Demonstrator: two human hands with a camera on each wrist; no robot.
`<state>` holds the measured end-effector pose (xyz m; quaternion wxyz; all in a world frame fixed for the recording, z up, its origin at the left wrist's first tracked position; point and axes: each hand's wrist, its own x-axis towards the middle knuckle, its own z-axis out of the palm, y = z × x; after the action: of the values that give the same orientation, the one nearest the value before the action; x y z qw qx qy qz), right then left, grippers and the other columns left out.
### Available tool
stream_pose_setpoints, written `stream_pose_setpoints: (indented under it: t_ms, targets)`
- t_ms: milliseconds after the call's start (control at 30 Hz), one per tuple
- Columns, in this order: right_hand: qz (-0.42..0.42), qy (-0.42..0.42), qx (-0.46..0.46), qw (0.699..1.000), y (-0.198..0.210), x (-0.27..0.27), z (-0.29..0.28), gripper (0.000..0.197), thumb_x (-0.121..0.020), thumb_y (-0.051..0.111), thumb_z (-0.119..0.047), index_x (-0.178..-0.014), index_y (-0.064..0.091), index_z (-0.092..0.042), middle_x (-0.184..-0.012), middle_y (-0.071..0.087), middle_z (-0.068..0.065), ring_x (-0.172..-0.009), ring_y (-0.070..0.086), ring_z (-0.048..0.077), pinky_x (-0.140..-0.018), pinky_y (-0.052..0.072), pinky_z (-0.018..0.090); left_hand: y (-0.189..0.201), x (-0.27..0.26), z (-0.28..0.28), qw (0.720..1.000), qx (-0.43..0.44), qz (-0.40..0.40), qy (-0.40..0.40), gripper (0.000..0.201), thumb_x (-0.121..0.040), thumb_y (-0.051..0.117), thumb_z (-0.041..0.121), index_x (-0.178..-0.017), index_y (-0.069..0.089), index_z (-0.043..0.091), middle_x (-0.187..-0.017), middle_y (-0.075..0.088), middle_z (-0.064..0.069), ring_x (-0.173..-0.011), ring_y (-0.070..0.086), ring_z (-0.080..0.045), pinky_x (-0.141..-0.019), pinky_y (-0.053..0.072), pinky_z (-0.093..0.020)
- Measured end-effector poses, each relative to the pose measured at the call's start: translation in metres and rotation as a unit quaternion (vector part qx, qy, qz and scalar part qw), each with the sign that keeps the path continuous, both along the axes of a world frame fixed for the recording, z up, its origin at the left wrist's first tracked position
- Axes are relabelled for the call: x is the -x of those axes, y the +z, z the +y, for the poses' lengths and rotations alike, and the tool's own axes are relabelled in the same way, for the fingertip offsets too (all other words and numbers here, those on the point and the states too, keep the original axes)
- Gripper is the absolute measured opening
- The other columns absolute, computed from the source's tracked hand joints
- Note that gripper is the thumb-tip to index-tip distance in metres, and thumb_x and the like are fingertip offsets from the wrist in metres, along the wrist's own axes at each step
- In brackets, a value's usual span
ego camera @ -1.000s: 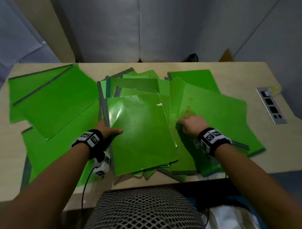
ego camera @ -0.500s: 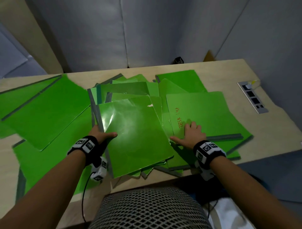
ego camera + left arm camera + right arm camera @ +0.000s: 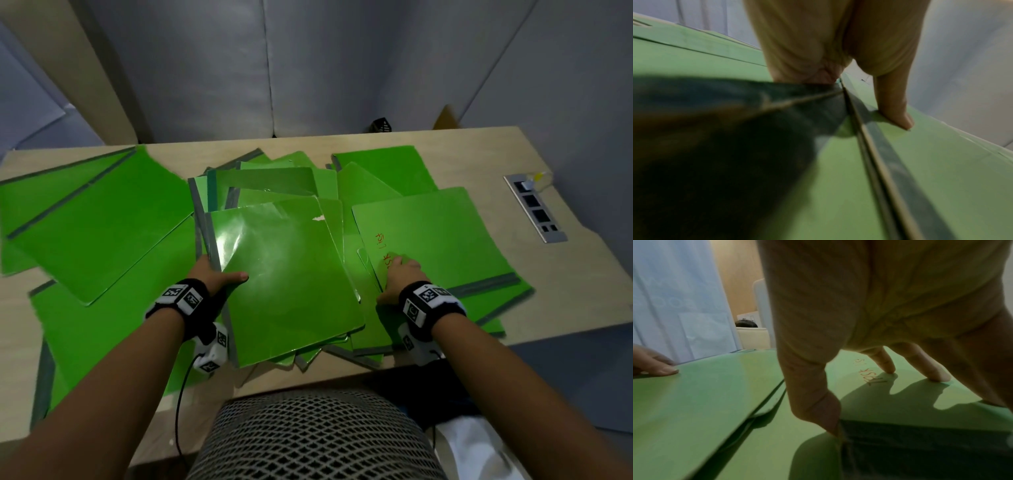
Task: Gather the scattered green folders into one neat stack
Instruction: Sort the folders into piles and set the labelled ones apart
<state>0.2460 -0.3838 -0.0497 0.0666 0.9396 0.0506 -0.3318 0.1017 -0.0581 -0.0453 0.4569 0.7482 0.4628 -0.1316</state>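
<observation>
Now the right hand [image 3: 399, 275] should press flat and slide the written folder [image 3: 431, 240] left onto the middle pile [image 3: 291, 274], which the left hand [image 3: 214, 275] grips at its edge.

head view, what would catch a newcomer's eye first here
A sprawl of glossy bright green folders with grey spines covers most of the pale wooden table. At the middle, the left hand grips the spine edge of the shiny top folder, thumb on its cover. To its right, the right hand presses fingertips on a folder with red handwriting.
</observation>
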Motion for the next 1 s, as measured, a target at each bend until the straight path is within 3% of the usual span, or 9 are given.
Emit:
stream_pose_setpoints:
  t_ms: [200,400,600,733,800,900,1000]
  targets:
    - [-0.009,-0.019,0.023,1.000,0.001,0.009,0.013,0.099,-0.085,0.068,-0.032,-0.150,0.000,-0.001,-0.153,0.005,0.038,-0.133,0.036,0.053,-0.106,0.041,0.053,0.000,0.002,0.000,1.000,0.011,-0.004,0.011,0.097,-0.065,0.086,0.029,-0.141,0.032,0.003,-0.137,0.048,-0.021,-0.121,0.051,-0.039,-0.101,0.044,-0.049]
    - [-0.055,0.003,0.019,0.998,-0.012,0.021,0.016,0.097,-0.086,0.067,-0.026,-0.151,-0.002,-0.004,-0.152,0.007,0.040,-0.134,0.031,0.055,-0.103,0.042,0.052,-0.003,0.003,0.000,1.000,0.015,-0.009,0.015,0.100,-0.064,0.086,0.031,-0.143,0.031,0.006,-0.139,0.047,-0.019,-0.122,0.050,-0.038,-0.102,0.044,-0.051]
    - [-0.074,0.079,0.027,0.994,-0.016,0.019,0.020,0.086,-0.092,0.057,-0.009,-0.152,-0.004,-0.008,-0.146,0.015,0.046,-0.126,0.041,0.057,-0.094,0.046,0.058,-0.006,0.004,-0.001,1.000,0.017,-0.014,0.022,0.100,-0.066,0.085,0.029,-0.144,0.027,0.006,-0.141,0.045,-0.020,-0.124,0.049,-0.038,-0.102,0.044,-0.050]
    - [-0.059,0.087,0.051,0.993,-0.003,0.015,0.027,0.086,-0.091,0.061,-0.020,-0.152,0.003,-0.007,-0.146,0.021,0.043,-0.121,0.050,0.053,-0.086,0.053,0.050,-0.005,0.003,-0.001,1.000,0.020,-0.011,0.019,0.098,-0.067,0.084,0.028,-0.144,0.028,0.005,-0.140,0.046,-0.020,-0.122,0.050,-0.039,-0.100,0.045,-0.051]
    - [-0.037,0.084,0.059,0.994,0.006,0.011,0.022,0.085,-0.088,0.064,-0.033,-0.150,0.012,-0.009,-0.148,0.025,0.036,-0.120,0.052,0.046,-0.088,0.054,0.045,-0.004,0.002,-0.001,1.000,0.020,-0.012,0.018,0.098,-0.067,0.084,0.028,-0.144,0.028,0.006,-0.138,0.047,-0.020,-0.121,0.051,-0.039,-0.100,0.045,-0.052]
    - [-0.008,0.024,0.009,1.000,0.018,0.001,0.006,0.091,-0.081,0.064,-0.054,-0.150,0.018,-0.016,-0.153,0.020,0.020,-0.133,0.037,0.044,-0.102,0.044,0.050,-0.004,0.002,-0.001,1.000,0.014,-0.012,0.016,0.096,-0.068,0.084,0.028,-0.143,0.030,0.005,-0.135,0.050,-0.020,-0.118,0.053,-0.039,-0.098,0.047,-0.051]
    - [-0.025,-0.103,-0.041,0.994,0.015,-0.002,-0.018,0.101,-0.078,0.053,-0.074,-0.153,0.013,-0.019,-0.159,0.008,0.016,-0.143,0.017,0.045,-0.110,0.028,0.059,-0.005,0.002,-0.003,1.000,0.013,-0.012,0.024,0.093,-0.067,0.085,0.028,-0.140,0.033,0.004,-0.128,0.053,-0.022,-0.113,0.055,-0.040,-0.094,0.049,-0.052]
